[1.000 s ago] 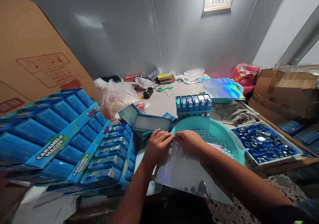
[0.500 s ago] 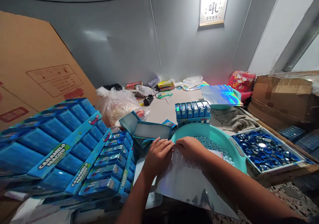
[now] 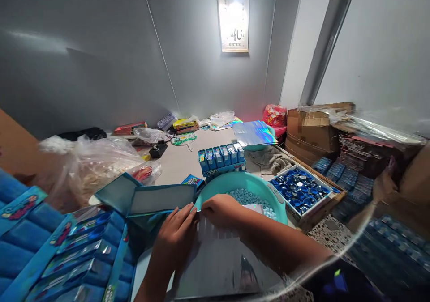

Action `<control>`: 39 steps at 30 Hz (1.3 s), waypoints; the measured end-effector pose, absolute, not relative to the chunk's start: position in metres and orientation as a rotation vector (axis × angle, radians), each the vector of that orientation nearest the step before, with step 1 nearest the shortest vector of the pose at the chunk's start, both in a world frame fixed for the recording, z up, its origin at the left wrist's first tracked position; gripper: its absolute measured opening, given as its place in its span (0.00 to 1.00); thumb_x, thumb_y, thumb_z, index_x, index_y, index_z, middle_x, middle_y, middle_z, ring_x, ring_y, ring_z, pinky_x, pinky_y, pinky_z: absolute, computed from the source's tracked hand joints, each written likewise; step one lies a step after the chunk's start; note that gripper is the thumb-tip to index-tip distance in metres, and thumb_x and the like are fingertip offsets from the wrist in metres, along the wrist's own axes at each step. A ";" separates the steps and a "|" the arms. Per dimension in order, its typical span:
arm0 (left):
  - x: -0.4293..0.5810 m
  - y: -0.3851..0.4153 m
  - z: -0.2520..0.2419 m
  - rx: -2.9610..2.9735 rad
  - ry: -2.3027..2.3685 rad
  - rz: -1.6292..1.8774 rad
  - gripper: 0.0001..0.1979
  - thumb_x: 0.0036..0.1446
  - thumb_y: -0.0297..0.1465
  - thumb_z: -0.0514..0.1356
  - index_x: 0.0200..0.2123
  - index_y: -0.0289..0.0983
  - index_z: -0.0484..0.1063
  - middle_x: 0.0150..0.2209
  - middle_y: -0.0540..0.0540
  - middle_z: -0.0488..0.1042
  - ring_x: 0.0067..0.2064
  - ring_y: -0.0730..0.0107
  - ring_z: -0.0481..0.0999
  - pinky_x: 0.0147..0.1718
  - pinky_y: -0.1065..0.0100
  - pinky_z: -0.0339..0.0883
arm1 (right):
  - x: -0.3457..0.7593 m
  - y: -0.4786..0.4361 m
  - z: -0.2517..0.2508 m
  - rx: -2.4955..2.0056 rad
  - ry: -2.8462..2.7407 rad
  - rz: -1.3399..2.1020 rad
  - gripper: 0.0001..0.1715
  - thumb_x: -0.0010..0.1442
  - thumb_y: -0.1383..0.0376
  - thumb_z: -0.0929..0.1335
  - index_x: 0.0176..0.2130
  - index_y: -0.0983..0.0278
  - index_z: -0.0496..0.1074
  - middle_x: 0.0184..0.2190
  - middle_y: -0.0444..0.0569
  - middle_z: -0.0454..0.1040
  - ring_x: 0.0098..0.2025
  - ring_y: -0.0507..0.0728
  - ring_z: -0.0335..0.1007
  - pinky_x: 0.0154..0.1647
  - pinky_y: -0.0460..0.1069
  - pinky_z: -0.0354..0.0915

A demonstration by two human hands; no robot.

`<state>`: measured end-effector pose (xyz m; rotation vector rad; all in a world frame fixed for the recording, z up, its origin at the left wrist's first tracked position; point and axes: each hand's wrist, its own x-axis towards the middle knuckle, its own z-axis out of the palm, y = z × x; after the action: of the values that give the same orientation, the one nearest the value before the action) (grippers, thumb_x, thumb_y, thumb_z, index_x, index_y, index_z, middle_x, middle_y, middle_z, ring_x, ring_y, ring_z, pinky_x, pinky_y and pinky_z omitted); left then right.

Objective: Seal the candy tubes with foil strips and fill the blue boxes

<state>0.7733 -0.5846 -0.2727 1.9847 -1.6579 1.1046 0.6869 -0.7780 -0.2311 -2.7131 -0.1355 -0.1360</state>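
A shiny silvery sheet [image 3: 218, 261] with rows of small pale strips along its far edge lies in front of me, seemingly of stickers. My left hand [image 3: 176, 230] is closed at its far left corner, fingers together over the edge. Right beside it my right hand [image 3: 220, 210] pinches at the same edge, fingers curled; the fingertips are partly hidden. Just beyond the hands stands a turquoise basin [image 3: 215, 181] holding many small light-blue pieces [image 3: 248, 194]. An open blue display carton [image 3: 164, 197] sits to the left of the basin.
Blue packed cartons [image 3: 83, 253] are stacked at the left. A filled display box [image 3: 221, 159] stands behind the basin. To the right is a white tray [image 3: 292, 212] of blue round containers. Cardboard boxes [image 3: 307, 132] and a clear plastic bag [image 3: 90, 159] flank the table.
My view has turned to the right, so the scene has shifted left and more boxes show at the right. Both hands stay together at the sheet's far edge.
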 end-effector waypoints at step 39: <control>0.757 -0.583 -0.277 2.132 -1.551 0.854 0.11 0.66 0.29 0.56 0.48 0.39 0.76 0.51 0.40 0.80 0.53 0.58 0.79 0.51 0.56 0.76 | 0.681 -0.772 -0.238 -2.764 -0.067 -0.021 0.18 0.69 0.63 0.62 0.39 0.60 0.81 0.38 0.50 0.82 0.37 0.54 0.74 0.31 0.48 0.51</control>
<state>0.7566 -0.5825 -0.2773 2.1317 -1.5510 0.8536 0.6805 -0.7721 -0.2383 -2.7645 -0.0666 -0.0215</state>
